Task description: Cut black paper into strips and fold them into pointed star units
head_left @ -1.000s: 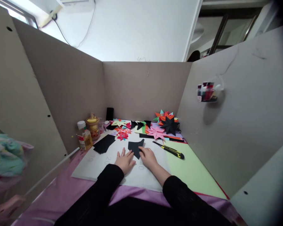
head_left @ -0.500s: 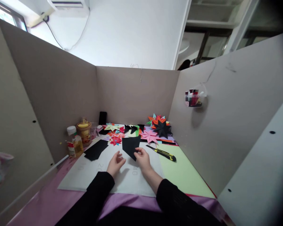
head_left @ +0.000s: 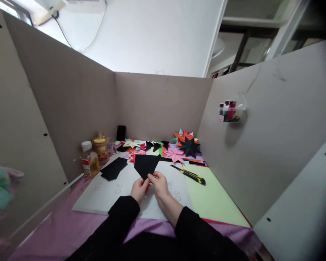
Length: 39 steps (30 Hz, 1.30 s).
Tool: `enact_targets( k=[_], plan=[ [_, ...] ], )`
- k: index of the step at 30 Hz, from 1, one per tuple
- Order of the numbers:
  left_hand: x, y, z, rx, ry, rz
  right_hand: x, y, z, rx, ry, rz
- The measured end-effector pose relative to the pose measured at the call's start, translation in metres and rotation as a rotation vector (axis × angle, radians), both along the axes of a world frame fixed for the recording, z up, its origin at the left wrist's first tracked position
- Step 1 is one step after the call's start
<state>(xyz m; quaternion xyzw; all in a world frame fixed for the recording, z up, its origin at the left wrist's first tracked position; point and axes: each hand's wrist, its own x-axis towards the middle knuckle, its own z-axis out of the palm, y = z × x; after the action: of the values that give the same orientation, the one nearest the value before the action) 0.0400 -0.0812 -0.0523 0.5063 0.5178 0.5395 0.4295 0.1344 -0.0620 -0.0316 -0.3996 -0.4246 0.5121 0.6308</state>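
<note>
A folded sheet of black paper [head_left: 146, 165] points its narrow corner toward me. My left hand [head_left: 140, 189] pinches that corner from the left, and my right hand [head_left: 158, 182] grips it from the right, the fingertips of both meeting there. Beneath lies a white board [head_left: 97, 201] with pencilled numbers. More black paper pieces [head_left: 114, 169] rest on the board to the left. A yellow and black utility knife [head_left: 190, 175] lies right of my hands, partly on a pale green sheet [head_left: 220, 195].
Behind the paper are a pink paper star [head_left: 175, 155], a black paper star [head_left: 190, 146] and several small folded pieces. A glue bottle [head_left: 90, 161] and a brown jar [head_left: 100, 148] stand at left. Grey panels [head_left: 163, 105] enclose the table; a small clear container [head_left: 230, 111] hangs on the right one.
My left hand has moved in from beside the paper and now grips its near corner. My right hand has shifted to the same corner, and the paper has turned slightly. The view has shifted a little.
</note>
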Motion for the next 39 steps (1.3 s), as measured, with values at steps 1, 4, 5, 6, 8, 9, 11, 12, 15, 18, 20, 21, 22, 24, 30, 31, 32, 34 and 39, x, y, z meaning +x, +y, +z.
enact_targets(
  k=[1,4,5,6,8,9,11,12,15,18,20,21,22,24,30,31,32,34,39],
  plan=[
    [0.0,0.0,0.0,0.002,-0.001,-0.012,0.002,0.001,0.0,-0.007,-0.004,-0.007],
    [0.001,-0.001,0.001,0.004,0.001,-0.044,0.011,0.007,0.002,-0.024,-0.011,-0.034],
    [0.001,-0.001,0.002,0.005,0.003,-0.053,0.014,0.011,0.004,-0.029,-0.01,-0.043],
    [0.002,-0.002,0.003,0.005,0.005,-0.06,0.018,0.015,0.006,-0.032,-0.007,-0.054],
    [0.002,-0.003,0.005,0.005,0.008,-0.071,0.027,0.023,0.013,-0.035,0.006,-0.081],
    [0.002,-0.003,0.006,0.004,0.009,-0.077,0.031,0.027,0.017,-0.035,0.015,-0.095],
    [0.002,-0.005,0.007,0.003,0.01,-0.085,0.039,0.034,0.024,-0.032,0.034,-0.12],
    [0.002,-0.005,0.007,0.004,0.01,-0.088,0.044,0.038,0.028,-0.032,0.045,-0.131],
    [0.003,-0.006,0.007,0.003,0.01,-0.094,0.059,0.048,0.038,-0.046,0.089,-0.168],
    [0.003,-0.005,0.005,-0.001,0.013,-0.089,0.072,0.055,0.045,-0.067,0.149,-0.226],
    [0.003,-0.004,0.004,0.001,0.015,-0.07,0.075,0.054,0.045,-0.077,0.185,-0.254],
    [0.004,-0.003,0.003,0.003,0.016,-0.058,0.073,0.05,0.043,-0.083,0.196,-0.251],
    [0.004,-0.003,0.003,0.006,0.017,-0.048,0.068,0.045,0.04,-0.09,0.201,-0.231],
    [0.004,-0.003,0.004,0.015,0.023,-0.033,0.053,0.032,0.031,-0.125,0.195,-0.133],
    [0.003,-0.005,0.007,0.056,0.066,-0.055,0.013,0.011,0.01,-0.263,0.213,0.09],
    [0.003,-0.006,0.008,0.062,0.074,-0.062,0.012,0.012,0.01,-0.272,0.233,0.083],
    [0.003,-0.006,0.008,0.067,0.083,-0.068,0.013,0.014,0.01,-0.277,0.255,0.07],
    [0.003,-0.007,0.009,0.076,0.099,-0.079,0.016,0.017,0.013,-0.276,0.301,0.044],
    [0.005,-0.008,0.01,0.091,0.126,-0.089,0.024,0.022,0.019,-0.261,0.383,-0.001]
  ],
)
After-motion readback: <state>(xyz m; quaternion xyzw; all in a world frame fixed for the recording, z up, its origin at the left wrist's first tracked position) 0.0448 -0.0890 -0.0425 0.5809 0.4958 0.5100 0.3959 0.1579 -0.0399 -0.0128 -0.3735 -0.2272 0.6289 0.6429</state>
